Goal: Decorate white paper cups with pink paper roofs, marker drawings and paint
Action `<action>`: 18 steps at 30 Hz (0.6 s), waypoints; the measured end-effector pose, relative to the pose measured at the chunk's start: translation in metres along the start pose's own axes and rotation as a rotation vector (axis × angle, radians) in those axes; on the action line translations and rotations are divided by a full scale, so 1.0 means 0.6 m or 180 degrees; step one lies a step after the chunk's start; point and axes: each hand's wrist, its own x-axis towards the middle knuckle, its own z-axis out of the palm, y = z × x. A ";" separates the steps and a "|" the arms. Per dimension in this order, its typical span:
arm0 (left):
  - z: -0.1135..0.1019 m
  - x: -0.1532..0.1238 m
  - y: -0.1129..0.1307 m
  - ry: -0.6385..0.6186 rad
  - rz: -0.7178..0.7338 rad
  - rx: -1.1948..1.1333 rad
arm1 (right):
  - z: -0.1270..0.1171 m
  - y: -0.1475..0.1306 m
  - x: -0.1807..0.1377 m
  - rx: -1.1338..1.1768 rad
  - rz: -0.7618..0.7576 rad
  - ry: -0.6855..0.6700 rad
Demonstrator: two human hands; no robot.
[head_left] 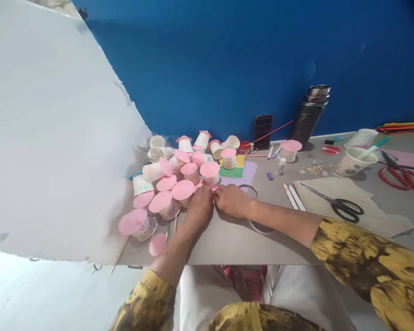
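Observation:
My left hand (200, 202) and my right hand (232, 200) meet near the middle of the table, fingertips almost touching. Both have their fingers closed in a pinch on a small piece of pink paper (212, 187), mostly covered by the fingers. Just past them and to the left crowd several small paper cups, many topped with pink paper discs. The nearest are a cup with a pink disc (209, 169) behind my hands and another disc-topped cup (182, 190) beside my left hand. A roll of tape (257, 187) lies partly under my right wrist.
Right of my arm lie black-handled scissors (347, 209) on beige cloth (376, 195), white markers (293, 197) and red-handled scissors (396, 178). A steel flask (307, 119) and a phone (263, 131) lean at the blue wall. A white board (65, 138) rises at left.

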 end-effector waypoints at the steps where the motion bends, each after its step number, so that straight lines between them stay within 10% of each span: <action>1: 0.002 0.000 -0.001 0.0030 -0.0005 -0.0029 | 0.002 0.000 0.002 -0.0026 0.0000 -0.0002; 18: 0.007 0.004 -0.003 0.0145 -0.0251 -0.0189 | -0.009 0.000 -0.009 -0.0126 0.0039 -0.0037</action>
